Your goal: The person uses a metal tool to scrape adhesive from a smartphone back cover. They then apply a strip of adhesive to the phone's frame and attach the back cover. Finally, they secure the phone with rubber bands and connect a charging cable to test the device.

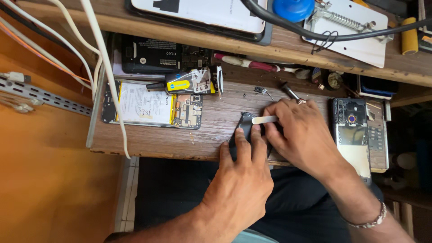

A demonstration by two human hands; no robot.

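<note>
Your left hand [243, 173] presses flat, fingers extended, on the dark curved plastic phone part [245, 122] at the wooden bench's [180, 139] front edge, its long axis running toward you, while your right hand [299, 132] pinches a flat white pry tool [264, 119] lying left-right across its far end.

Left hand [240, 173] flat, right hand [299, 130] pinched

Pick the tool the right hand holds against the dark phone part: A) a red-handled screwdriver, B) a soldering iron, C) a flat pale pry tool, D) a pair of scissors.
C: the right hand holds a flat pale pry tool on the dark phone part, which the left hand pins to the wooden bench.
</note>
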